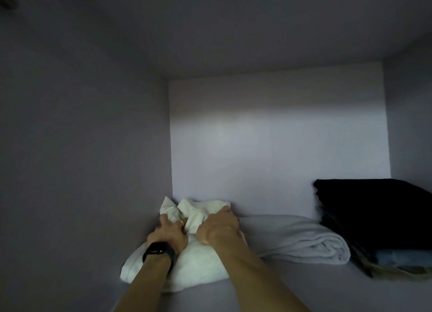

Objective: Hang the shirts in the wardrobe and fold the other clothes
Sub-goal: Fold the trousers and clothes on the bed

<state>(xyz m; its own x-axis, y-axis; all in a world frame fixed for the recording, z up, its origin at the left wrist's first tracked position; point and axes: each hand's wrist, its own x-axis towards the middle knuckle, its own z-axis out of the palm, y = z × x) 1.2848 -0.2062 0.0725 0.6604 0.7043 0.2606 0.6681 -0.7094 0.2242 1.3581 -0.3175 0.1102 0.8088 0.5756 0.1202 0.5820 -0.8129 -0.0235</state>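
Inside a wardrobe compartment, a person's left hand [171,232] and right hand [219,227] grip a folded white garment [201,265], fingers curled into the cloth. The garment lies on the shelf [292,290], under both hands, in the back left corner. A black watch [159,253] circles the left wrist. Just right of the right hand lies a pale folded blanket [304,239], touching the garment. Farther right sits a stack of dark folded clothes [378,213] with a black piece on top. Beyond the hands rises the plain back wall [278,148].
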